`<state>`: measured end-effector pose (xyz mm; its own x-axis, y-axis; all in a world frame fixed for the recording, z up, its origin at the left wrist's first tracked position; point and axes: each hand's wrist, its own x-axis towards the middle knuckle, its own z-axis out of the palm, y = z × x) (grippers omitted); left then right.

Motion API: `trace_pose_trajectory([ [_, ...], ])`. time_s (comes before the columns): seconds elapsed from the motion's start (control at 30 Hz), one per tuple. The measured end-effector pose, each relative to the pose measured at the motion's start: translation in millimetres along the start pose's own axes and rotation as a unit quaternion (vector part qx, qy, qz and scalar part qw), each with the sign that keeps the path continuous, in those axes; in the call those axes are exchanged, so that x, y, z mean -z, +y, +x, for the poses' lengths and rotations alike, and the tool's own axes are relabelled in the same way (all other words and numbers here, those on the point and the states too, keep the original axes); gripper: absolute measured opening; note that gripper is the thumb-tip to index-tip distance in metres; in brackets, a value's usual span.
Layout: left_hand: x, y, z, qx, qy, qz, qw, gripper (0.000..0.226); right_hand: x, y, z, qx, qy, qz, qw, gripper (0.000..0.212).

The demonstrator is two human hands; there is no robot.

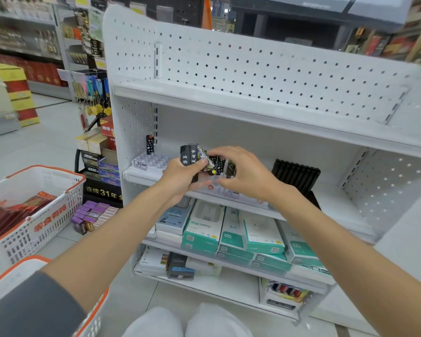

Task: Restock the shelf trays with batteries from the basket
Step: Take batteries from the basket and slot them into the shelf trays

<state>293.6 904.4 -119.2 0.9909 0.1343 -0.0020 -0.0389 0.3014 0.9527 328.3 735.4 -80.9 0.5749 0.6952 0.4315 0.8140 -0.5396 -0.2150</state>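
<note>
My left hand (180, 177) grips a bundle of small black batteries (191, 154) with white characters on them, held in front of the middle shelf. My right hand (246, 171) closes its fingers and thumb around one dark battery (231, 168) at the right side of the bundle. Behind the hands a white slotted tray (151, 161) lies on the shelf, with a single black patterned battery (150, 144) standing at its back left corner. A white and orange basket (17, 271) is at my lower left; my arm hides most of it.
A black ribbed tray (295, 175) leans on the shelf to the right. Boxed chargers (229, 234) fill the shelf below. A second orange-rimmed basket (41, 222) holding red packets sits on the floor at left, near purple boxes (90, 215).
</note>
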Motion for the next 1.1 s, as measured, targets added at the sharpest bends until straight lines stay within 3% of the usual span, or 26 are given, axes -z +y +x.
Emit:
trace_pose_trajectory([
  [0.2,-26,3,-6,0.020,-0.051,0.007,0.998,0.016,12,16,-15,-0.022,0.045,-0.001,0.999,0.033],
  [0.37,-33,5,-6,0.028,-0.039,0.067,0.997,0.021,39,36,-23,-0.120,0.102,0.019,0.987,0.029],
  [0.53,-31,-2,-1,0.042,-0.048,0.123,0.990,0.022,54,68,-26,-0.191,0.079,0.039,0.978,0.027],
  [0.77,-27,-9,6,0.028,-0.050,0.094,0.994,0.032,38,78,-11,-0.186,-0.020,-0.005,0.982,0.022],
  [1.1,-14,-15,13,-0.009,-0.017,0.102,0.995,0.022,37,82,1,-0.213,-0.064,-0.008,0.975,0.028],
])
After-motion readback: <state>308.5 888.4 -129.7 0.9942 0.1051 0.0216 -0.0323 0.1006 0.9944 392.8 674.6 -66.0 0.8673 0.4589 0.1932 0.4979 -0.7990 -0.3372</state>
